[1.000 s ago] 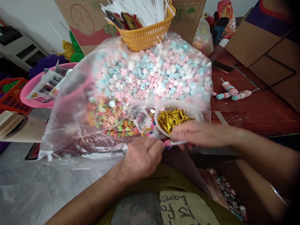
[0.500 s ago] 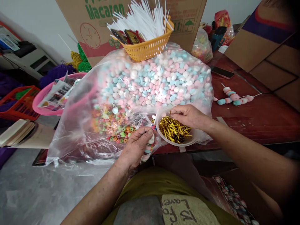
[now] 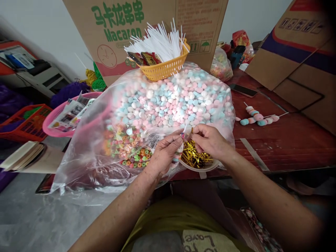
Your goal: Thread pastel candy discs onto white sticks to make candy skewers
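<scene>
My left hand (image 3: 166, 151) is closed on a bagged marshmallow skewer (image 3: 177, 158), pinching the gathered neck of its wrapper. A white stick end (image 3: 186, 128) rises beside the fingertips. Between thumb and fingers of my right hand (image 3: 211, 140) is a gold twist tie (image 3: 192, 130), close to the wrapper's neck. Just below both hands stands a clear plastic bowl (image 3: 201, 169) with many gold twist ties (image 3: 195, 156) in it. The lower part of the skewer is mostly hidden behind my left hand.
A large clear bag (image 3: 76, 161) of pastel marshmallows and ring candies fills the table's middle. On it rests a yellow basket (image 3: 165, 70) of white sticks. Marshmallow skewers (image 3: 256, 117) and a phone (image 3: 243, 90) lie right. A pink basket (image 3: 56, 132) stands left.
My right hand has lifted a gold twist tie out of the bowl. My left hand has moved up and right with the skewer, bringing both hands close together.
</scene>
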Available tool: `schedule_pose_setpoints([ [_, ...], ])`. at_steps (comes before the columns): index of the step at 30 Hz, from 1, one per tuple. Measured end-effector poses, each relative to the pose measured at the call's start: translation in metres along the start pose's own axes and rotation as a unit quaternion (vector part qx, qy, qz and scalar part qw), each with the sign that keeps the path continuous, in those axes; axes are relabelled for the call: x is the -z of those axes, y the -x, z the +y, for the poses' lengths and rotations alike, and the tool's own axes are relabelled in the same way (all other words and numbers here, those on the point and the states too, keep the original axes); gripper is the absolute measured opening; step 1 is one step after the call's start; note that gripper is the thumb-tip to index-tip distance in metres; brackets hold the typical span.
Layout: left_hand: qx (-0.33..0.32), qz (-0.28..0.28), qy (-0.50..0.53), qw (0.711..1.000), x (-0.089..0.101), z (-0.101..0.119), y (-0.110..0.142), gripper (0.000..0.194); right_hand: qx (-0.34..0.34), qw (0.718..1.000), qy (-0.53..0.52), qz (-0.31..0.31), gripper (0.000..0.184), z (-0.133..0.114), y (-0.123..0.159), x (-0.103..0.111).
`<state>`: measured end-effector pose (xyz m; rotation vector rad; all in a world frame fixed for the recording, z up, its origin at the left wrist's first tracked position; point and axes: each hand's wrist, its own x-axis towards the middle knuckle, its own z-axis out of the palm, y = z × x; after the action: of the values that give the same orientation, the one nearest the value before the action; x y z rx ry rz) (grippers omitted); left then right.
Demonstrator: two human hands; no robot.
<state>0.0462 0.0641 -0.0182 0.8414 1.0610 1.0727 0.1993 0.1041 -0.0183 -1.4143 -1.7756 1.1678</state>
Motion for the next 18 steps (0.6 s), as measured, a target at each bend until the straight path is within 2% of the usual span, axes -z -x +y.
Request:
schedule_pose_setpoints([
  [5, -0.021, 0.041, 0.019, 0.999, -0.009, 0.004, 0.0, 0.026, 0.073, 0.996, -0.005, 0.057, 0.006, -0.005, 0.009, -0.013],
  [9, -0.037, 0.079, 0.084, 0.993, -0.011, 0.007, 0.003, 0.025, 0.072, 0.994, -0.067, 0.052, 0.012, 0.002, 0.019, -0.028],
  [13, -0.033, 0.072, 0.104, 0.991, -0.009, 0.007, 0.009, 0.024, 0.1, 0.99, -0.086, 0.049, 0.012, 0.004, 0.027, -0.038],
  [16, -0.036, 0.072, 0.106, 0.991, -0.007, 0.008, 0.013, 0.026, 0.111, 0.99, -0.069, 0.058, 0.013, 0.001, 0.029, -0.035],
  [18, -0.038, 0.081, 0.096, 0.991, -0.005, 0.01, 0.014, 0.027, 0.124, 0.985, -0.048, 0.106, 0.013, -0.004, 0.033, -0.026],
])
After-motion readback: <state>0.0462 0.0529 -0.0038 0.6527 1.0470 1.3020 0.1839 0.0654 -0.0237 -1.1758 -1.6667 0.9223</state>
